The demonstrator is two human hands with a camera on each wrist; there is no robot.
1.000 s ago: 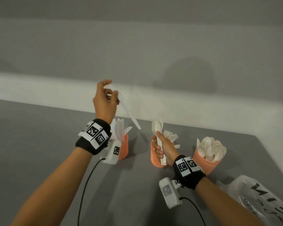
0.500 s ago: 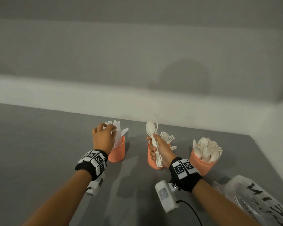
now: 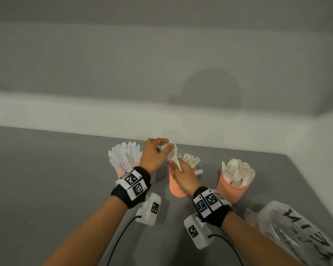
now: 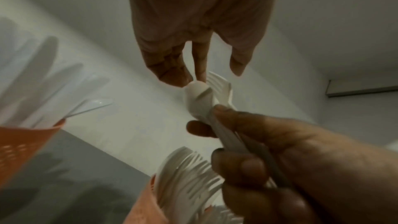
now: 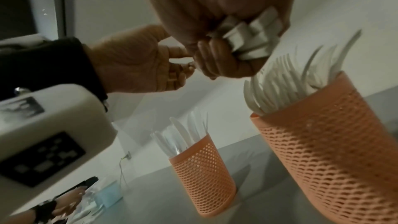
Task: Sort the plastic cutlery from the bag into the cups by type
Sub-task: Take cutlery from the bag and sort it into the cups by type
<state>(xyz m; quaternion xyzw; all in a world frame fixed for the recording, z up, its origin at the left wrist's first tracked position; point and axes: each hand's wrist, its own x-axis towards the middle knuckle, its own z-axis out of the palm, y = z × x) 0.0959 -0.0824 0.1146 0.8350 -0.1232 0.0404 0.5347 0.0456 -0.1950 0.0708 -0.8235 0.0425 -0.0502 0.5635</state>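
Observation:
Three orange mesh cups stand in a row: the knife cup (image 3: 120,173) on the left, the fork cup (image 3: 176,188) in the middle, the spoon cup (image 3: 231,191) on the right. My right hand (image 3: 184,176) grips a small bundle of white cutlery (image 4: 201,97) by the handles (image 5: 251,40), just above the fork cup (image 5: 323,142). A spoon and a fork show in the bundle. My left hand (image 3: 155,153) reaches across and pinches the spoon's bowl (image 3: 169,150) at the top of the bundle, fingertips (image 4: 199,72) on it.
A white plastic bag (image 3: 300,229) with black lettering and more cutlery inside lies at the lower right. The grey table (image 3: 46,179) ends at a white wall ledge behind the cups. Cables trail from both wrist cameras toward me.
My left hand held a knife up, lowered it into the knife cup and let go. It has since crossed right to the bundle in my right hand, which stayed over the fork cup.

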